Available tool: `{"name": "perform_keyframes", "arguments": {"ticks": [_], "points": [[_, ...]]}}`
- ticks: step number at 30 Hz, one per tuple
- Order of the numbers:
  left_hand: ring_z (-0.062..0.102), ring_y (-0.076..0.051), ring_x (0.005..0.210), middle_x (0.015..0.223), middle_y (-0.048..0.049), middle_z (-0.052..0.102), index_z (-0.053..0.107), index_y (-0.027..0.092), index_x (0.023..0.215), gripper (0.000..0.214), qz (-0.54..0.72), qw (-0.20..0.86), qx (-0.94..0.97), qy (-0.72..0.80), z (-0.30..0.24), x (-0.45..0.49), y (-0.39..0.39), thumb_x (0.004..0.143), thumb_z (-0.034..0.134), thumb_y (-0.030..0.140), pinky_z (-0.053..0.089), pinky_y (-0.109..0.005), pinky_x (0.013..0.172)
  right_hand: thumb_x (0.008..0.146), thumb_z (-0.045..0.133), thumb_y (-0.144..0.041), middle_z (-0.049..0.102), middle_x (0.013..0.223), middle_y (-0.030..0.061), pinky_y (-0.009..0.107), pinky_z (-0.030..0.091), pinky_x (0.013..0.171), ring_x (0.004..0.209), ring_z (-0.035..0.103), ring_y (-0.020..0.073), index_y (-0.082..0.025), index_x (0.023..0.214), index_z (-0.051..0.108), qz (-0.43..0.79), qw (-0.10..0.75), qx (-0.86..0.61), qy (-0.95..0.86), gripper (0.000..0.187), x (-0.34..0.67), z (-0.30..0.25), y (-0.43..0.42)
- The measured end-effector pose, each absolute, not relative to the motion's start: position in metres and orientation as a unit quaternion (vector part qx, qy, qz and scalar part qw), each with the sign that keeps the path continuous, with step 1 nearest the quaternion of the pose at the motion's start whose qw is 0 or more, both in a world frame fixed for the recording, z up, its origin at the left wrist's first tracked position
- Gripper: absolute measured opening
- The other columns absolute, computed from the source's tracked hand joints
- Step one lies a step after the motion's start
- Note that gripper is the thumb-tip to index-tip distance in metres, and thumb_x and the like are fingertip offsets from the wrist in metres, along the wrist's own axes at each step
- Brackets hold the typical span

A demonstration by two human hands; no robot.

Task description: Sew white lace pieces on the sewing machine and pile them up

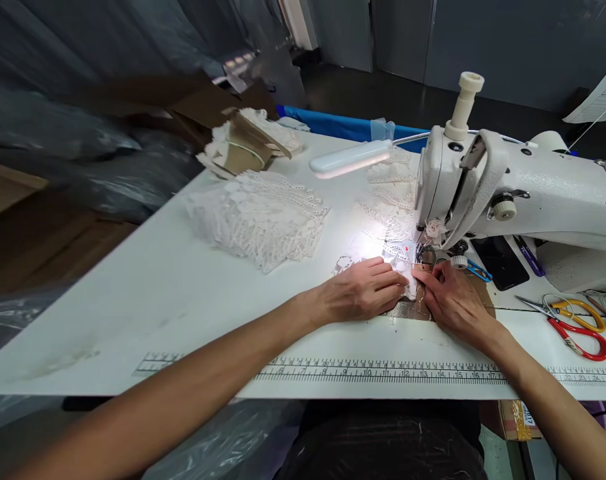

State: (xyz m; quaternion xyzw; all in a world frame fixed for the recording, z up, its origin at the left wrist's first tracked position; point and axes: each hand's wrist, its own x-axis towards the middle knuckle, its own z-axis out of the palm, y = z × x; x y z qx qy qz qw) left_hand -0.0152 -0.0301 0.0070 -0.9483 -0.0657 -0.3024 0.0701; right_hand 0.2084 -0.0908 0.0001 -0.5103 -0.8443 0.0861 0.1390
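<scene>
A white sewing machine [483, 180] stands at the right, its lamp lighting the needle area. Just in front of the presser foot [419, 255] lies a small piece of white lace [411, 291]. My left hand [365, 290] has its fingers curled together on the left edge of this lace. From the right, my right hand [453, 297] pinches at the lace's edge, thumb and forefinger close to the foot; its other fingers are folded in. More lace trim [387, 207] trails behind the foot, left of the machine head.
A thick stack of white lace [267, 217] lies left on the white table [157, 300], with a cardboard-wrapped lace bundle [250, 143] behind it. Red-and-yellow-handled scissors [573, 327], a dark phone [500, 262] and blue snips [479, 270] lie right. A printed ruler [333, 370] runs along the front edge.
</scene>
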Motion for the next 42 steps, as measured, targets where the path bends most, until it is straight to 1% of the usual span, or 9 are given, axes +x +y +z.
{"name": "perform_keyframes", "arguments": {"ticks": [7, 14, 19, 22, 25, 28, 30, 34, 42], "points": [[0.062, -0.012, 0.068, 0.091, -0.0033, 0.074, 0.061, 0.016, 0.087, 0.018, -0.299, 0.062, -0.949, -0.075, 0.006, -0.016, -0.031, 0.098, 0.047, 0.014, 0.048, -0.028, 0.061, 0.101, 0.035, -0.024, 0.058, 0.107, 0.0105, 0.043, 0.054, 0.088, 0.097, 0.059, 0.0241, -0.024, 0.137, 0.052, 0.190, 0.223, -0.501, -0.814, 0.039, 0.218, 0.007, -0.093], [0.065, -0.014, 0.071, 0.093, -0.0043, 0.075, 0.061, 0.016, 0.099, 0.011, -0.316, 0.049, -0.945, -0.065, 0.008, -0.015, -0.030, 0.098, 0.050, 0.014, 0.051, -0.028, 0.060, 0.098, 0.042, -0.020, 0.060, 0.113, 0.0106, 0.043, 0.054, 0.091, 0.104, 0.060, 0.0246, -0.023, 0.131, 0.060, 0.184, 0.236, -0.505, -0.810, 0.038, 0.219, 0.007, -0.094], [0.065, -0.014, 0.068, 0.091, -0.0037, 0.075, 0.059, 0.015, 0.100, 0.007, -0.336, 0.049, -0.938, -0.064, 0.007, -0.014, -0.031, 0.098, 0.052, 0.013, 0.051, -0.028, 0.057, 0.095, 0.044, -0.015, 0.060, 0.108, 0.0098, 0.039, 0.055, 0.087, 0.098, 0.060, 0.0225, -0.023, 0.127, 0.064, 0.179, 0.251, -0.494, -0.813, 0.039, 0.220, 0.009, -0.094], [0.062, -0.013, 0.065, 0.091, -0.0032, 0.075, 0.059, 0.015, 0.099, 0.009, -0.336, 0.058, -0.938, -0.067, 0.007, -0.013, -0.032, 0.099, 0.050, 0.014, 0.050, -0.028, 0.057, 0.091, 0.051, -0.014, 0.059, 0.105, 0.0080, 0.039, 0.053, 0.089, 0.096, 0.059, 0.0214, -0.026, 0.120, 0.070, 0.191, 0.241, -0.450, -0.838, 0.037, 0.221, 0.009, -0.095], [0.062, -0.014, 0.067, 0.092, -0.0039, 0.074, 0.059, 0.015, 0.101, 0.011, -0.332, 0.056, -0.939, -0.062, 0.008, -0.015, -0.031, 0.100, 0.050, 0.022, 0.050, -0.029, 0.060, 0.088, 0.056, -0.013, 0.057, 0.107, 0.0081, 0.043, 0.048, 0.095, 0.102, 0.056, 0.0231, -0.028, 0.117, 0.072, 0.183, 0.218, -0.424, -0.860, 0.037, 0.221, 0.008, -0.096], [0.063, -0.016, 0.074, 0.098, -0.0075, 0.072, 0.058, 0.015, 0.105, 0.026, -0.319, 0.049, -0.943, -0.082, 0.009, -0.018, -0.028, 0.102, 0.048, 0.039, 0.052, -0.032, 0.065, 0.090, 0.055, -0.014, 0.056, 0.108, 0.0088, 0.042, 0.048, 0.094, 0.104, 0.054, 0.0230, -0.028, 0.117, 0.072, 0.169, 0.219, -0.423, -0.863, 0.035, 0.221, 0.006, -0.097], [0.062, -0.018, 0.077, 0.101, -0.0099, 0.071, 0.058, 0.015, 0.107, 0.032, -0.305, 0.047, -0.945, -0.109, 0.008, -0.019, -0.027, 0.103, 0.042, 0.043, 0.051, -0.033, 0.066, 0.091, 0.055, -0.015, 0.056, 0.107, 0.0089, 0.041, 0.049, 0.093, 0.102, 0.055, 0.0225, -0.027, 0.117, 0.073, 0.162, 0.226, -0.419, -0.864, 0.034, 0.220, 0.004, -0.096], [0.059, -0.019, 0.079, 0.099, -0.0105, 0.068, 0.058, 0.015, 0.106, 0.033, -0.270, 0.039, -0.953, -0.128, 0.006, -0.021, -0.027, 0.106, 0.036, 0.039, 0.052, -0.034, 0.069, 0.092, 0.054, -0.015, 0.056, 0.106, 0.0098, 0.040, 0.050, 0.091, 0.100, 0.055, 0.0224, -0.026, 0.116, 0.073, 0.147, 0.240, -0.416, -0.865, 0.033, 0.220, 0.003, -0.097], [0.057, -0.018, 0.077, 0.101, -0.0105, 0.068, 0.061, 0.015, 0.102, 0.031, -0.260, 0.047, -0.954, -0.145, 0.003, -0.021, -0.028, 0.104, 0.039, 0.035, 0.049, -0.035, 0.069, 0.093, 0.051, -0.016, 0.057, 0.106, 0.0092, 0.039, 0.050, 0.091, 0.101, 0.055, 0.0217, -0.027, 0.116, 0.073, 0.141, 0.235, -0.425, -0.863, 0.034, 0.219, 0.001, -0.097]]}}
